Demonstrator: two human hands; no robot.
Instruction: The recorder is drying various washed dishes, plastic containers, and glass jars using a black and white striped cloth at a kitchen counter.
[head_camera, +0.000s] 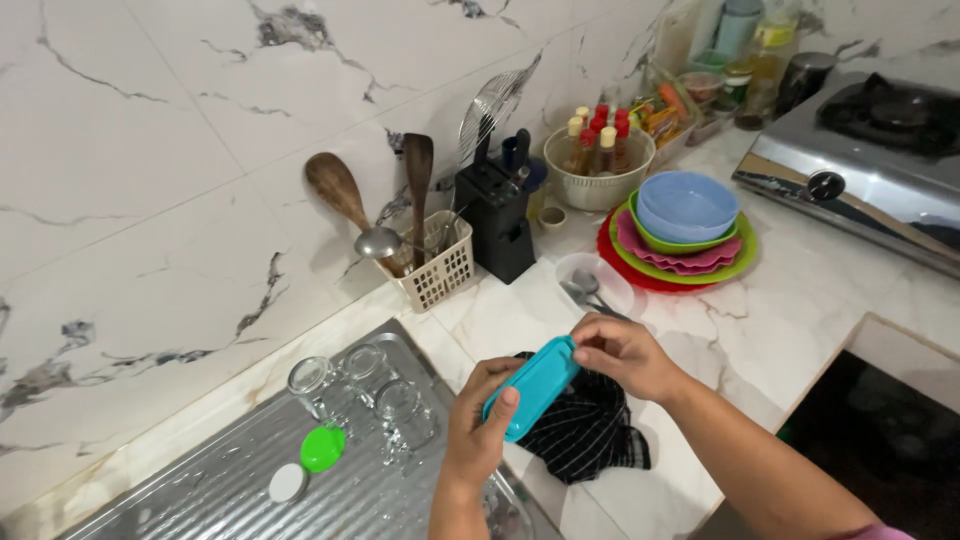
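Head view, looking down at a marble kitchen counter (760, 330) from where the person stands. Both bare hands hold a small turquoise plastic lid (532, 386), oblong with rounded ends, above a crumpled black cloth with thin white stripes (585, 430) that lies on the counter edge. The left hand (478, 425) grips the lid's near end, its fingers curled closed around the rim and the thumb pressed flat on the upper face. The right hand (625, 352) pinches the far end, fingers bent over the top. With a hand at each end, the lid sits tilted and steady between them, directly over the cloth.

To the left is a ribbed metal draining board (200, 480). Three clear glasses (365, 392) stand on it in a close group, apparently mouth down, as glasses are left to drain. Just beside them lie a round green lid (323, 448) and a smaller white cap (288, 483).

Against the wall stands a white slotted basket (440, 272) holding wooden spoons and a metal ladle upright, handles down. Next to it is a black knife block (497, 220). Further right, a stack of coloured plates and bowls (685, 235), largest at the bottom and a blue bowl on top, sits near a steel gas stove (860, 160). A bowl of small sauce bottles (598, 160) stands behind the stack.
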